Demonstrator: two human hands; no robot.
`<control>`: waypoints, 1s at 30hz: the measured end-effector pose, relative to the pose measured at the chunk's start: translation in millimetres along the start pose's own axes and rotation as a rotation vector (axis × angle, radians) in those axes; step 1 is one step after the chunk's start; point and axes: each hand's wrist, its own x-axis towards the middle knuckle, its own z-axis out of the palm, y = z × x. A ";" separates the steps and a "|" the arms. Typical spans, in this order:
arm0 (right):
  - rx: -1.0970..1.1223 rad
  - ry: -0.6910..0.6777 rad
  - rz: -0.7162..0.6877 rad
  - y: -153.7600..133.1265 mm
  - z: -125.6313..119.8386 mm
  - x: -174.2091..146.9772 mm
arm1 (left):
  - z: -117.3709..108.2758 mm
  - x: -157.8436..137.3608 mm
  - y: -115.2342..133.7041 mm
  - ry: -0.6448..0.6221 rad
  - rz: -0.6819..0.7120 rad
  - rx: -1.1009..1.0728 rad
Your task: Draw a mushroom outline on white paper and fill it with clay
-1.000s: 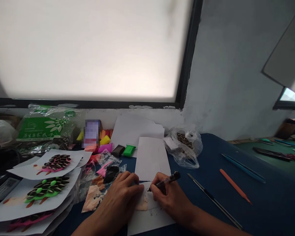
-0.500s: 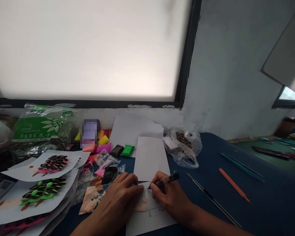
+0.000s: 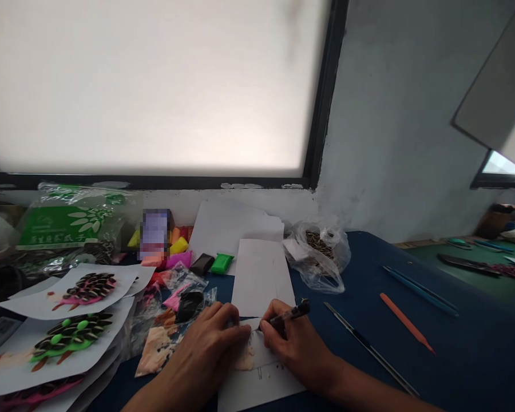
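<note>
My right hand [image 3: 292, 337] is closed round a black pen [image 3: 289, 313], tilted with its tip down on a white sheet of paper [image 3: 251, 392]. Small dark marks show on this sheet, and a flat peach-coloured piece [image 3: 245, 358] lies on it, partly covered by my left hand. With fingers loosely bent and thumb apart, my left hand [image 3: 212, 340] rests on the sheet's left side. It hides part of the drawing area. Beyond the hands lies a blank white sheet [image 3: 264, 274]. Left of my left hand is a smeared peach-coloured packet [image 3: 154, 350].
At left are stacked papers bearing hedgehog figures made with seeds [image 3: 72, 337]. Behind them stand a green seed bag [image 3: 64, 226] and coloured clay packs [image 3: 178, 257]. A plastic bag of seeds [image 3: 320, 252], a metal-ended tool [image 3: 369, 346], an orange stick [image 3: 405, 321] and blue tweezers [image 3: 420, 290] lie right.
The whole view has shifted very slightly, with things now a little further left. Both hands keep nearly the same place, and the pen stays at the paper.
</note>
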 end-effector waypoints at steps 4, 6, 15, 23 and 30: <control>0.032 -0.023 0.009 0.4 0.0 -0.5 | -1.0 0.1 0.5 -0.019 -0.007 0.005; 0.041 -0.040 0.013 -0.3 -0.4 -1.1 | -1.0 0.2 1.0 -0.018 -0.010 0.008; 0.017 -0.008 -0.012 1.2 1.2 -0.7 | -0.4 0.2 0.4 -0.006 -0.007 0.010; 0.047 -0.001 -0.013 -1.0 0.6 -2.9 | -2.3 1.0 2.1 -0.026 -0.008 0.015; 0.032 -0.049 0.015 -4.7 -0.8 -3.4 | -2.2 0.3 2.0 0.006 -0.004 0.000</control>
